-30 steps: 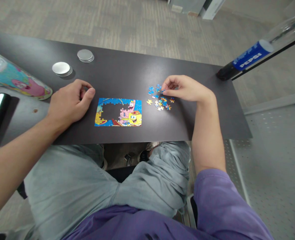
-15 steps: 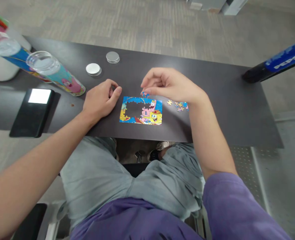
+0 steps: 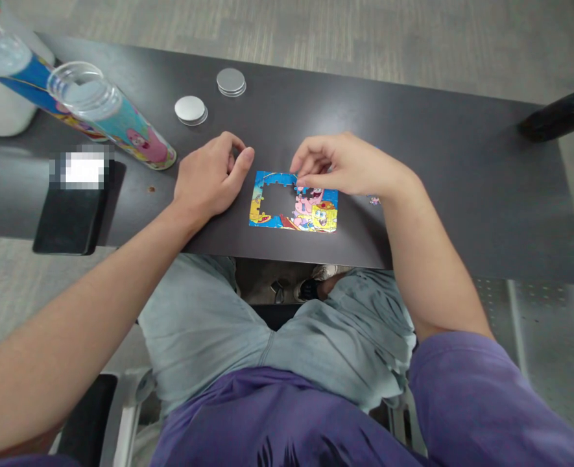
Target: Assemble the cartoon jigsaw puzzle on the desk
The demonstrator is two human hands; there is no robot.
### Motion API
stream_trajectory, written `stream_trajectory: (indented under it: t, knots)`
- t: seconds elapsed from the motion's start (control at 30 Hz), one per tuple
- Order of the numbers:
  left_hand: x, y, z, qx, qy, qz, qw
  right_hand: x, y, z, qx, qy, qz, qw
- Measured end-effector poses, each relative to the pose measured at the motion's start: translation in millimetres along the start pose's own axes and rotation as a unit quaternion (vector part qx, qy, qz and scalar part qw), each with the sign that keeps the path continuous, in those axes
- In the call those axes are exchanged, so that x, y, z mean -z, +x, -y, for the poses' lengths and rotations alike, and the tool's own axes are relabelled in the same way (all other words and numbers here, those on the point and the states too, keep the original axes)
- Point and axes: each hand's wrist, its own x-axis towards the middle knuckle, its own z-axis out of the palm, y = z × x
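A cartoon jigsaw puzzle (image 3: 326,217) with a blue, yellow and pink picture lies on the dark table. Its border is joined, while bare tabletop shows through a gap in the middle. Over the puzzle's upper right part, my right hand (image 3: 349,162) pinches a small blue-and-pink puzzle piece (image 3: 300,189) at the gap's upper right corner. My left hand (image 3: 211,174) rests on the table left of the puzzle, its fingers curled in and nothing visible in them. Several loose puzzle pieces (image 3: 374,200) lie right of the puzzle, mostly hidden behind my right wrist.
Two clear-topped tubes with cartoon prints, the nearer tube (image 3: 135,133) and the farther tube (image 3: 34,91), stand at the left. A black phone (image 3: 67,217) lies before them. Silver discs (image 3: 231,81) sit farther back. A dark Pepsi bottle (image 3: 554,121) stands at the right.
My right hand has brought the puzzle piece down from above the puzzle's top edge to the gap's upper right corner. My left hand stays on the table. The camera view has shifted.
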Motion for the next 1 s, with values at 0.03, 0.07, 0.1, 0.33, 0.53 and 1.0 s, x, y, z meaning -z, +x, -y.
stream_trajectory:
  t: [0.03,0.07,0.1,0.33,0.53,1.0]
  knots:
    - [-1.9,0.2,2.2,-0.010,-0.011,-0.013,1.000,-1.1,0.9,-2.7,0.013,-0.004,0.001,1.000]
    - [-3.7,0.4,4.3,-0.020,-0.022,-0.024,0.999,-2.1,1.6,-5.0,0.025,-0.009,0.001,1.000]
    - [-5.3,0.7,6.2,-0.027,-0.030,-0.032,0.999,-2.8,2.1,-6.7,0.034,-0.015,0.001,0.999]
    - [-6.3,1.8,9.7,-0.029,-0.054,-0.023,0.998,-2.5,1.4,-6.5,0.040,-0.062,-0.003,0.997]
    - [-7.0,0.8,9.0,-0.027,-0.039,-0.037,0.998,-0.5,1.6,-8.2,0.045,-0.074,-0.009,0.996]
    - [-7.4,1.6,10.0,-0.027,-0.028,-0.036,0.999,9.7,-3.3,-8.0,0.039,-0.144,-0.014,0.989]
